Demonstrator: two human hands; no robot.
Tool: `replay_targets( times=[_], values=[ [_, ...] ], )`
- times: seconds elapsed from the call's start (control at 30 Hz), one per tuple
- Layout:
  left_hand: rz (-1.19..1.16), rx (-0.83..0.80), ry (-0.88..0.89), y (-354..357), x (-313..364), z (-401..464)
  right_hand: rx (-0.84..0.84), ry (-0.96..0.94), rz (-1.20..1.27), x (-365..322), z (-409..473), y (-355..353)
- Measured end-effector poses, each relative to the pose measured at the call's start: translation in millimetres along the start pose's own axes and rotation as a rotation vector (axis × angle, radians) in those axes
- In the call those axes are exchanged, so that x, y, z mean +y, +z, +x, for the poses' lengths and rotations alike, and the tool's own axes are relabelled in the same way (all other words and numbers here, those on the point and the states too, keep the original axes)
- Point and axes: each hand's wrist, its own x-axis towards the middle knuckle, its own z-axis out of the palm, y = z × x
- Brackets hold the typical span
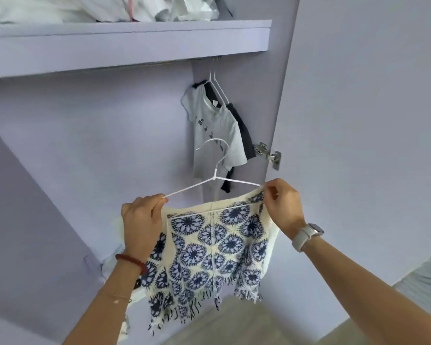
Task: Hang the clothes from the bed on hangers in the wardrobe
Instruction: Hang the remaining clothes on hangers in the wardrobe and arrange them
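A cream garment (209, 247) printed with dark blue round flower motifs and fringed along its lower edge hangs from a white wire hanger (210, 181), its top edge along the hanger's bottom bar, held up in front of the open lilac wardrobe (97, 135). The hanger sits tilted, hook up and free of any rail. Deeper inside, a pale grey T-shirt (215, 125) and a dark garment (241, 128) hang on white hangers (218, 89) under the shelf.
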Motion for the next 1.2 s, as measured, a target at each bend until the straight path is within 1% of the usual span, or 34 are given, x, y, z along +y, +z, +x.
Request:
replay_targets(
  times=[0.07,0.1,0.2,0.23,0.27,0.33,0.37,0.4,0.47,0.5,0.63,0.73,0.83,0.97,1.03,1.13,1.2],
  values=[
    [0.042,0.021,-0.007,-5.4,-5.6,0.6,-0.115,-0.052,0.054,-1.7,-0.9,4.9],
    [0.048,0.019,-0.002,-8.2,-9.7,1.0,-0.141,-0.083,0.043,-1.2,-2.2,5.6],
    [-0.003,-0.008,0.013,-15.5,-25.3,1.8,-0.028,-0.228,-0.087,8.1,6.8,4.3],
    [-0.017,-0.012,0.005,-18.3,-29.8,2.3,-0.025,-0.293,-0.144,12.3,11.6,5.0],
    [-0.023,-0.004,-0.005,-20.7,-34.8,3.3,-0.084,-0.338,-0.190,13.9,16.1,5.1],
    [-0.016,0.022,-0.042,-25.0,-46.3,6.0,-0.267,-0.380,-0.192,12.6,20.3,8.3],
    [-0.005,0.037,-0.067,-27.1,-52.4,7.5,-0.316,-0.424,-0.191,11.5,20.2,12.7],
    [0.004,0.047,-0.090,-29.2,-59.0,9.5,-0.309,-0.476,-0.201,8.7,18.7,17.4],
    [0.011,0.062,-0.130,-32.8,-70.4,15.2,-0.232,-0.578,-0.201,1.0,17.4,28.0],
    [0.014,0.069,-0.148,-34.1,-74.8,19.0,-0.204,-0.594,-0.180,-3.5,17.3,33.4],
    [0.069,0.061,-0.244,-30.3,-86.0,36.8,-0.050,-0.509,-0.119,-17.9,15.3,52.8],
    [0.091,0.073,-0.241,-22.8,-79.5,47.4,0.052,-0.424,-0.125,-23.1,13.0,64.2],
    [0.094,0.151,-0.111,-18.7,-54.2,63.7,0.094,-0.300,-0.117,-22.8,21.1,73.3],
    [0.208,0.280,0.162,-14.8,-9.6,103.7,0.082,-0.120,-0.088,-25.8,51.8,78.9],
    [0.259,0.334,0.259,-11.8,13.3,129.0,0.087,-0.053,-0.057,-31.4,74.9,80.1],
    [0.344,0.384,0.326,-4.7,42.6,165.3,0.130,0.005,0.007,-41.1,115.8,86.6],
    [0.460,0.376,0.343,1.4,52.3,188.0,0.157,0.020,0.034,-47.4,145.3,93.5]
  ],
)
